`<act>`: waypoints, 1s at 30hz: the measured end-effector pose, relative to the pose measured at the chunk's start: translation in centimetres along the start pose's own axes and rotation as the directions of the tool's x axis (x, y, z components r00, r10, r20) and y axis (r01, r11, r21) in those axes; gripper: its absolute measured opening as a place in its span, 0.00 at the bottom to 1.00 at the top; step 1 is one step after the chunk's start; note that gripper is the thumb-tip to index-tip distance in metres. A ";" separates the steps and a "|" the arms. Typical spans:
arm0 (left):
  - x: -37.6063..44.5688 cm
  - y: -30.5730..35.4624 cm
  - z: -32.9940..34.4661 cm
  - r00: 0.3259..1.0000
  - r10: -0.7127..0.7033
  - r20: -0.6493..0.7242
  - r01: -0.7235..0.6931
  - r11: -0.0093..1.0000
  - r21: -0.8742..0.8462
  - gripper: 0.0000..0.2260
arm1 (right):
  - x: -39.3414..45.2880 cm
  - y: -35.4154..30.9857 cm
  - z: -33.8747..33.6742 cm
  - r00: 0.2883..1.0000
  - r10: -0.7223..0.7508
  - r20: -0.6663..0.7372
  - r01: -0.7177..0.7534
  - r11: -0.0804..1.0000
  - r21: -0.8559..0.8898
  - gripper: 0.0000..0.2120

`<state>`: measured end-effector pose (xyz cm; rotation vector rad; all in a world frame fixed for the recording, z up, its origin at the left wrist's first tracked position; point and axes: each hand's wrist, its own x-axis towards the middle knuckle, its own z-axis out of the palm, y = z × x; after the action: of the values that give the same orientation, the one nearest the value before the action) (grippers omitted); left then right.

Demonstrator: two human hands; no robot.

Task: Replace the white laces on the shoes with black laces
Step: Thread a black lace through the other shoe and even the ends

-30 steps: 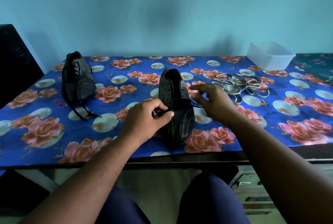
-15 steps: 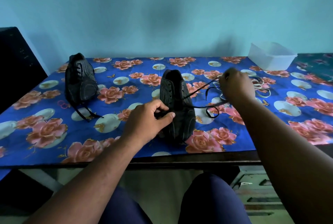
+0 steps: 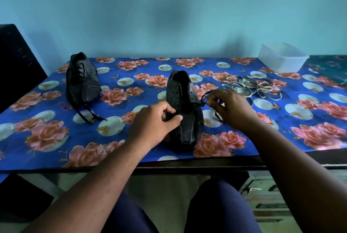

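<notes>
The left hand [image 3: 153, 120] grips the near shoe [image 3: 185, 109] on its left flank, fingers [image 3: 169, 109] curled in over the upper and the thumb pressed along the side of the toe part, pinning the shoe to the bench [image 3: 187, 164]. This shoe stands upright just right of those fingers, toe toward the person, its opening away from them. The right hand [image 3: 231, 109] sits just beside the shoe's right side, its fingers [image 3: 213, 101] bent together and pinching a black lace [image 3: 203, 97]; from that pinch the lace loops up and back to the lowest eyelets, and a loose tail drops under the hand onto the floral cloth [image 3: 309, 120]. Beyond the right fingers, a little farther from the person, the white laces [image 3: 257, 88] lie in a loose tangle on the cloth, apart from the hand. Farther still, near the wall, stands a white plastic tub [image 3: 281, 60]. Well to the left of the left fingers the second shoe [image 3: 82, 80] stands on the cloth with black lace ends trailing from it toward the person.
</notes>
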<state>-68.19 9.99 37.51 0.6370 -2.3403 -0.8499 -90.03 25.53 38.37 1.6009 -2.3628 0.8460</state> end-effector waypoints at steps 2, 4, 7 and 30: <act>0.1 0.2 -0.1 1.000 -0.015 0.017 0.015 0.999 0.030 0.10 | 0.5 0.9 -0.4 0.994 0.099 -0.045 -0.103 0.992 -0.073 0.05; 0.1 0.5 -0.2 0.999 -0.030 0.030 0.029 0.998 0.052 0.10 | 1.0 1.2 -0.6 0.989 0.146 -0.030 -0.149 0.980 -0.128 0.06; 0.3 0.8 -0.2 0.997 -0.064 0.038 0.062 0.996 0.069 0.10 | 1.6 -0.1 -0.6 0.994 0.105 -0.026 -0.106 0.993 -0.051 0.07; -0.1 1.8 -0.1 0.995 -0.099 0.000 0.098 0.985 0.143 0.12 | 3.5 -2.8 -0.1 0.990 0.137 0.015 -0.137 0.990 0.005 0.06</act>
<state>-68.45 11.27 38.82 0.8162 -2.4088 -0.7325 -88.99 22.08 40.99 1.4645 -2.5068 0.8700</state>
